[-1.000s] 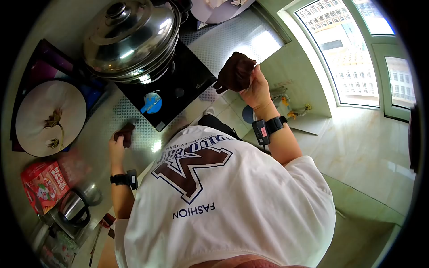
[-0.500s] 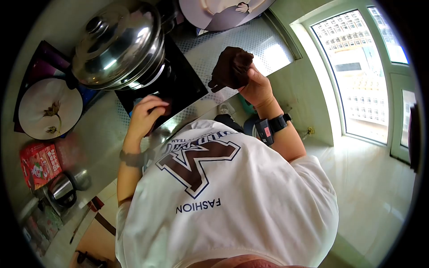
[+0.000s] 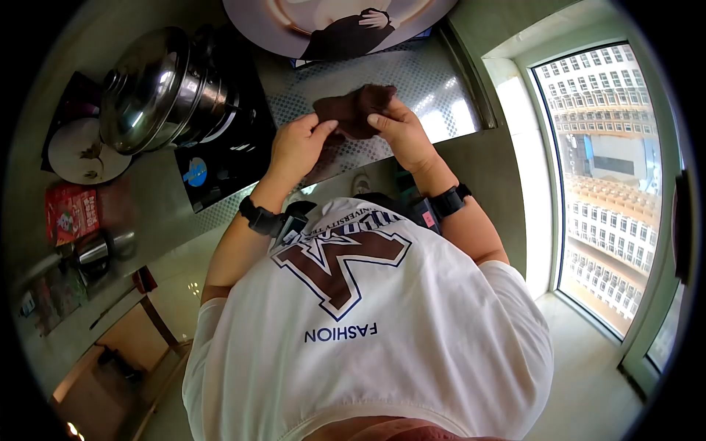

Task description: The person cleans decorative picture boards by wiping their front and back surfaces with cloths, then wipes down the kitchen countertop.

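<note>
A crumpled dark brown cloth (image 3: 354,110) is stretched between my two hands above the countertop (image 3: 434,92). My left hand (image 3: 298,147) pinches its left end, thumb on top. At the other end, my right hand (image 3: 403,132) grips the cloth between thumb and fingers. The cloth's folds hide most of the fingertips. To the left of my hands lies the black cooktop (image 3: 246,147), with a lidded stainless steel pot (image 3: 151,92) standing on it.
A large round picture-printed board or plate (image 3: 272,37) stands at the back of the counter. Farther left are a round flower-patterned item (image 3: 84,151), a red packet (image 3: 71,213) and a metal kettle-like vessel (image 3: 93,253). A window (image 3: 603,176) is at the right.
My left hand has moved from over the cooktop up and right to take hold of the cloth. The cloth has shifted slightly left and is now spread between both hands. The view has also shifted.
</note>
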`<state>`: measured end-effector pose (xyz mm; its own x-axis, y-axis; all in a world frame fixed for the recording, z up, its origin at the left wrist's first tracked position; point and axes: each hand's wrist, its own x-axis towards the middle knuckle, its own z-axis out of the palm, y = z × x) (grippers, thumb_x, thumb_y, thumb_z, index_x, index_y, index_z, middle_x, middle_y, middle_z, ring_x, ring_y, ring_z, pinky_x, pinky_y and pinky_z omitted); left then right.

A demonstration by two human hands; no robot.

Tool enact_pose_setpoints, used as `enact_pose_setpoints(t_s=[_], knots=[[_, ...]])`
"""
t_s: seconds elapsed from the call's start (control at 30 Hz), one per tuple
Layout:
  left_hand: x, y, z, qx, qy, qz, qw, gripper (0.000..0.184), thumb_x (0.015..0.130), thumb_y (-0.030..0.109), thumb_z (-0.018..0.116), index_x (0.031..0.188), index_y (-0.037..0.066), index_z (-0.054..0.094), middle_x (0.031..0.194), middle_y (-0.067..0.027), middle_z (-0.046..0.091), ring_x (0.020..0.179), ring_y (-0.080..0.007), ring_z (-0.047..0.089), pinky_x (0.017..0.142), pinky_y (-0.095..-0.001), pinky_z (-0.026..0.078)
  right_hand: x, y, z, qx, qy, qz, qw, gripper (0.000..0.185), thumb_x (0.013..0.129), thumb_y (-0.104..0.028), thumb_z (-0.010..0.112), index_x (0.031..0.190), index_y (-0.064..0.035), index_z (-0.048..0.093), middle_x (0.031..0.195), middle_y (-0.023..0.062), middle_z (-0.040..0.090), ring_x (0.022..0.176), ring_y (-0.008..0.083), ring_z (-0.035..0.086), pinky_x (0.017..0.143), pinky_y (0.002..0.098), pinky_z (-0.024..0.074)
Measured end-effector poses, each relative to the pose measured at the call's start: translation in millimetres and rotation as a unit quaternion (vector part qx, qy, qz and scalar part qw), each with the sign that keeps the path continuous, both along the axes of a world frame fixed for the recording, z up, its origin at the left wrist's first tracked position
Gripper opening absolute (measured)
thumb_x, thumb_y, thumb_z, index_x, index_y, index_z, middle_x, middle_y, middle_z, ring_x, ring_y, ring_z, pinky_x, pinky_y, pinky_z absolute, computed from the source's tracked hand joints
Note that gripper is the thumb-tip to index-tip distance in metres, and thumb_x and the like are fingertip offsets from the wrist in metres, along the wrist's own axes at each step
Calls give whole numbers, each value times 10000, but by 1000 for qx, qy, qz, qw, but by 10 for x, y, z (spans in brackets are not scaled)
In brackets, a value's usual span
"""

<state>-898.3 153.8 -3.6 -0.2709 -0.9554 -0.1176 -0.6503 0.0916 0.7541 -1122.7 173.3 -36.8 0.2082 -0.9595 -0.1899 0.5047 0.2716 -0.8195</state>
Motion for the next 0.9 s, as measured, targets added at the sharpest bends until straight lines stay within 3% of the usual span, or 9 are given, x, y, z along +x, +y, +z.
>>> enact_pose_setpoints(t_s=[0.1,0.3,0.37,0.47,0.6,0.7,0.77,0.83,0.9], knots=[[-44,-4,17,-94,-87,-2,992,386,991,356,616,865,-9,608,775,-218,644,696,-409,617,631,-468,467,-189,-36,-250,93,40,-5,995,570,906,-43,698,1443,-43,506,1343,92,612,1277,222,551,1093,371,431],[-312,54,285,-114,-231,-52,965,415,1027,398,503,878,34,635,888,-164,697,826,-409,658,720,-514,509,-62,126,-206,-39,103,-51,993,550,884,-115,752,1380,24,560,1223,94,661,1130,188,607,988,327,470],[-374,1,364,-113,-256,-74,957,421,1024,405,501,878,47,666,893,-145,712,817,-391,675,734,-512,528,-124,70,-242,-44,269,-15,962,521,917,-171,727,1364,43,563,1222,108,665,1076,191,631,975,325,475],[-368,-139,488,-16,-267,-65,961,466,1003,437,495,850,68,736,804,-147,718,823,-366,696,744,-472,541,-349,2,-172,91,80,-21,992,459,975,-196,652,1350,53,561,1228,123,665,1076,220,642,994,348,475],[-224,-171,355,134,-147,-50,979,452,973,444,544,862,43,721,809,-173,710,823,-378,689,754,-469,530,-431,27,-194,54,-43,-114,991,359,1046,-159,518,1345,37,553,1314,132,624,1219,254,587,1084,406,425],[-212,-153,303,60,-205,-104,971,456,975,436,547,861,27,713,849,-181,703,859,-390,674,769,-471,524,-315,5,-81,8,-120,-145,982,350,1052,-172,499,1326,37,560,1323,132,620,1232,241,576,1092,385,415],[-180,-149,257,3,-153,-103,983,386,986,352,598,895,-20,653,837,-223,648,727,-417,622,670,-454,481,-274,6,82,20,-121,-126,984,343,1042,-158,516,1321,35,565,1313,131,627,1228,240,581,1087,375,417],[-182,-141,299,-78,-151,-30,985,355,982,351,581,931,16,688,1015,-178,671,891,-410,636,757,-483,505,-291,-13,88,33,-121,-108,986,337,1031,-144,533,1317,32,570,1302,130,634,1224,238,586,1082,366,419],[-163,-225,389,-68,-173,-40,982,366,1009,378,572,1015,32,688,1055,-165,703,936,-373,685,767,-463,536,-360,-56,-66,48,41,-26,998,322,993,-125,619,1283,14,608,1226,98,672,1105,216,632,997,343,462]])
